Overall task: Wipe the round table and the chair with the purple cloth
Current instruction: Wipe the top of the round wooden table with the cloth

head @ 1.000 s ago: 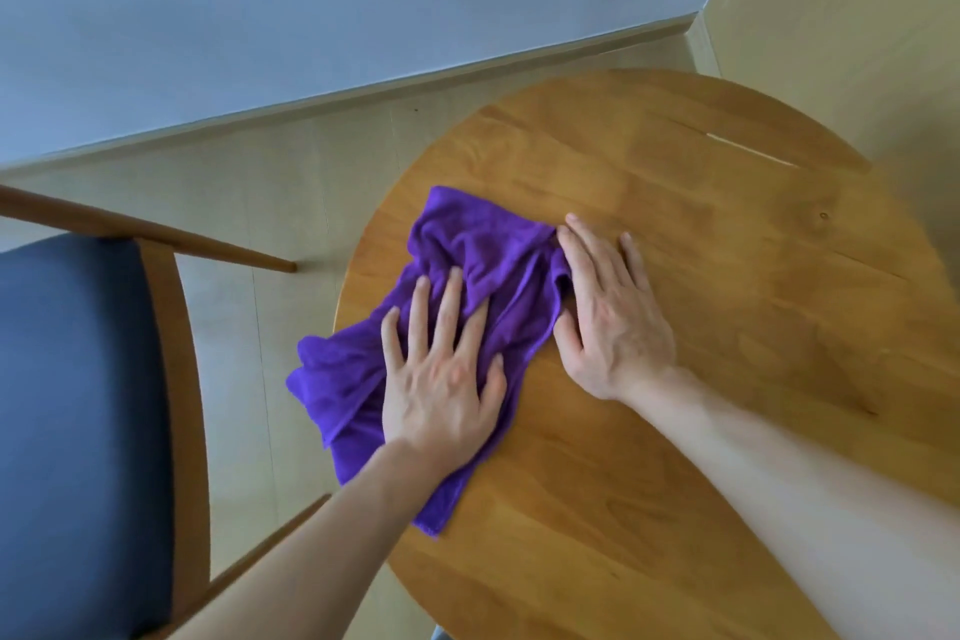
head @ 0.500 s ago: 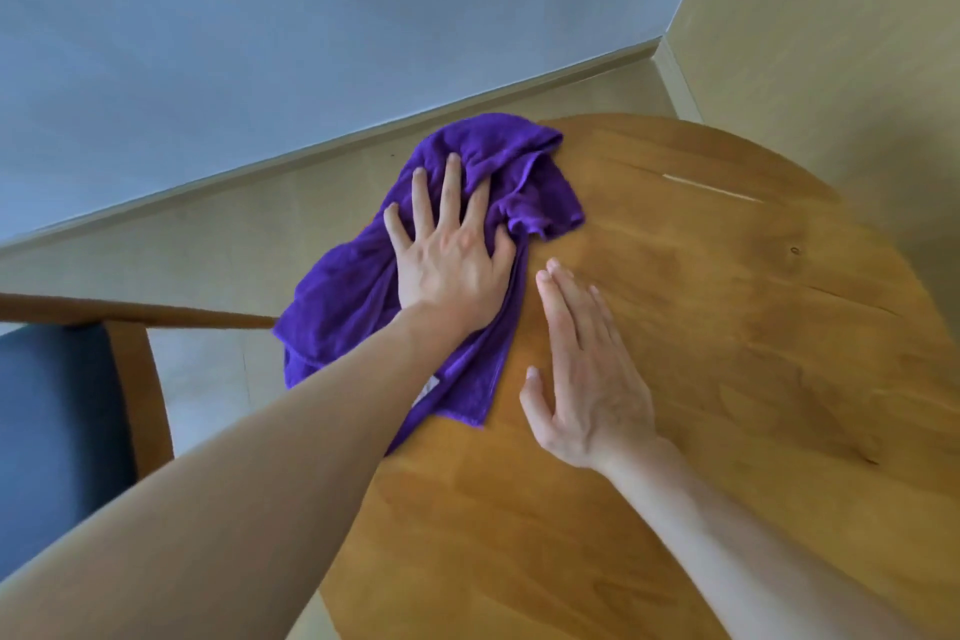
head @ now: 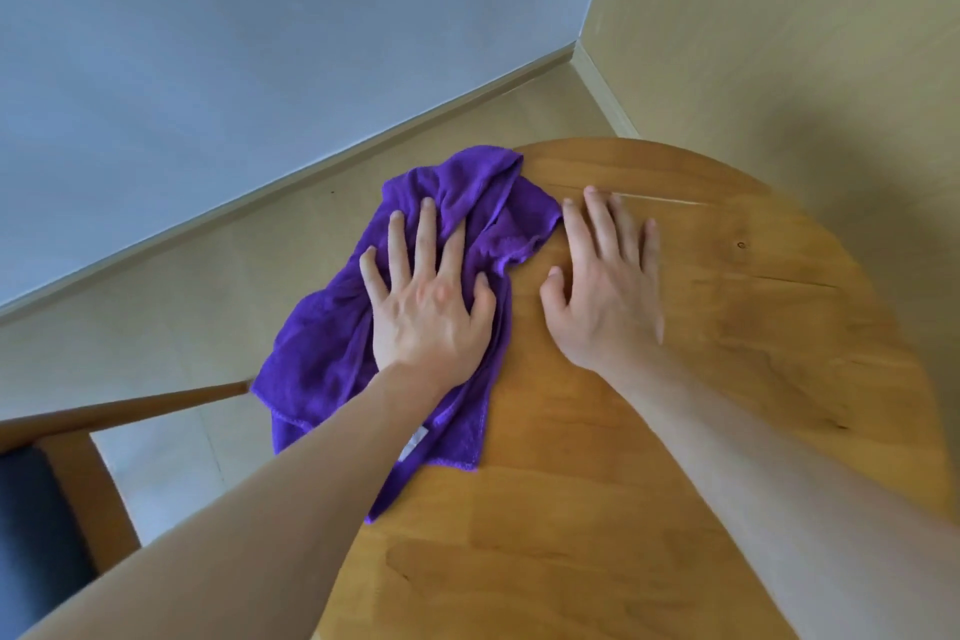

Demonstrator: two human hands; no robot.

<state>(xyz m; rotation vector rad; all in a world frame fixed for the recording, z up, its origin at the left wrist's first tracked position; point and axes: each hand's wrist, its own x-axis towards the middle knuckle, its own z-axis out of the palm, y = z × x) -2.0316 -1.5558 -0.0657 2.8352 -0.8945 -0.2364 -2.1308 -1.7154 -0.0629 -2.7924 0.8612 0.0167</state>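
Fingers (head: 427,244) of left hand (head: 428,312) spread wide, flat on purple cloth (head: 332,348), palm pressing down; nothing pinched

Far left: pale blue-grey wall (head: 208,42) meeting light floor (head: 156,291) along a skirting strip

Near left: chair (head: 67,478) with wooden frame and dark blue seat pad, one wooden rail reaching toward the cloth's left edge, well below tabletop level; whether rail and cloth touch, not discernible

Left of centre: purple cloth, crumpled and bunched at far end, spread over left rim of round table (head: 701,431), left part overhanging the edge above the floor, right part flat on the wood; small white tag (head: 415,442) showing beside the left forearm near the cloth's near edge

Centre: left forearm crossing from near left, over the cloth's near portion

Right of centre: right hand (head: 605,296) flat on bare wood just beside the cloth's right edge, palm down, fingers extended and only slightly parted, thumb out toward the cloth; index fingertip close to the cloth's far right corner, contact not discernible; nothing held

Right: round wooden tabletop, honey-coloured, with plank seams, a small knot and a pale streak near the far rim

Far right: beige wall (head: 779,42) behind the table
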